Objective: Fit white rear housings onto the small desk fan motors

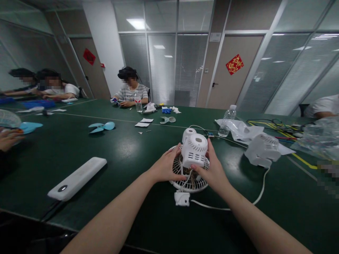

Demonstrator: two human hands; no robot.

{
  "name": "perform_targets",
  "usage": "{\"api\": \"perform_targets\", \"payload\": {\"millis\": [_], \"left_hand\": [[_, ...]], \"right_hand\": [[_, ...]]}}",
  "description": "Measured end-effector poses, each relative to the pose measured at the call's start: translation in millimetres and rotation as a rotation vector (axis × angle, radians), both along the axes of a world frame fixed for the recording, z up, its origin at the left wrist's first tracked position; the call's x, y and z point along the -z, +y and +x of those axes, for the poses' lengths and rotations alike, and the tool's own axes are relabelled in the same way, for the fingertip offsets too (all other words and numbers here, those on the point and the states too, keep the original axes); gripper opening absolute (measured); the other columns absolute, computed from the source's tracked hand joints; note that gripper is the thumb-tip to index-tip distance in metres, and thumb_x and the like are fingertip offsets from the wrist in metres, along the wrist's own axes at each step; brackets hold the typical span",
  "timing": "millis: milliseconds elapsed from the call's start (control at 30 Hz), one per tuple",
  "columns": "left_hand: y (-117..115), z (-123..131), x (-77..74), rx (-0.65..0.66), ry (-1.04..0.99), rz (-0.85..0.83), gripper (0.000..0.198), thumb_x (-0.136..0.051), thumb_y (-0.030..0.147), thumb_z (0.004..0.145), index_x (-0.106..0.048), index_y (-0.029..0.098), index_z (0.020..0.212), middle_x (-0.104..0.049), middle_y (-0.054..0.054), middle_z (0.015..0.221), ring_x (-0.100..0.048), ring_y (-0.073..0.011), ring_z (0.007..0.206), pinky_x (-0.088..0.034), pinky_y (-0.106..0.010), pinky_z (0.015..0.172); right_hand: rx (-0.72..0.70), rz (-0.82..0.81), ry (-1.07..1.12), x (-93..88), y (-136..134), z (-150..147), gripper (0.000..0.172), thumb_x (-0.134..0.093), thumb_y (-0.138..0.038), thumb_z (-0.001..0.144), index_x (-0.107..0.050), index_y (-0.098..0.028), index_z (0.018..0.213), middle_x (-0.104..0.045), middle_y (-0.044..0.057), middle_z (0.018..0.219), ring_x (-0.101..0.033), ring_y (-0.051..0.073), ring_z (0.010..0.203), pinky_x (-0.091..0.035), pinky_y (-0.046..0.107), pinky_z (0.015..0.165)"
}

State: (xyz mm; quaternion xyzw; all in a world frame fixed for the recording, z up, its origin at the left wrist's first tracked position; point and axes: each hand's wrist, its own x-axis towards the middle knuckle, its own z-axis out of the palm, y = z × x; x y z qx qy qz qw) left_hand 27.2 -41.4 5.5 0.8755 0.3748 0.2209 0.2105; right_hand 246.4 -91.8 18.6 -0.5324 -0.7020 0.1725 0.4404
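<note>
A white, vented fan motor cover sits tilted above a round white fan grille that lies on the table. My right hand is curled round the cover's right side, thumb at its lower front edge. From the other side my left hand closes on the cover, its thumb low over the grille; part of its contact is hidden. Behind the cover stands another white, rounded part. Wires and the motor show beneath the cover. In front of the grille lies a small white box-shaped piece on a white cord.
On the green table lie a long white device and a blue fan blade. To the right are a water bottle, a white housing, plastic bags and cables. A co-worker's hand is at far left; other people sit across.
</note>
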Motion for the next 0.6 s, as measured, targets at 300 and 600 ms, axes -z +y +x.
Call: {"api": "perform_targets", "payload": {"millis": [300,600], "left_hand": [[-1.7,0.2,-0.5,-0.006,-0.009,0.0,0.124,-0.072,0.06,0.061,0.009,0.022,0.148,-0.023,-0.014,0.155,-0.022,-0.0345,0.141,-0.022,-0.054,0.115],[-0.3,0.4,2.1,0.028,-0.038,-0.002,0.121,-0.072,0.059,0.062,0.004,0.023,0.149,-0.014,-0.014,0.157,-0.017,-0.0363,0.142,-0.019,-0.056,0.115]], "right_hand": [[-0.05,-0.092,-0.009,11.5,-2.9,4.8,0.107,-0.072,-0.041,0.074,0.003,-0.032,0.15,-0.034,0.01,0.148,-0.04,0.032,0.131,-0.035,0.056,0.106],[-0.078,-0.115,-0.021,12.8,-3.2,5.0,0.111,-0.075,-0.038,0.071,0.003,-0.031,0.15,-0.035,0.012,0.147,-0.041,0.033,0.13,-0.037,0.056,0.104]]}}
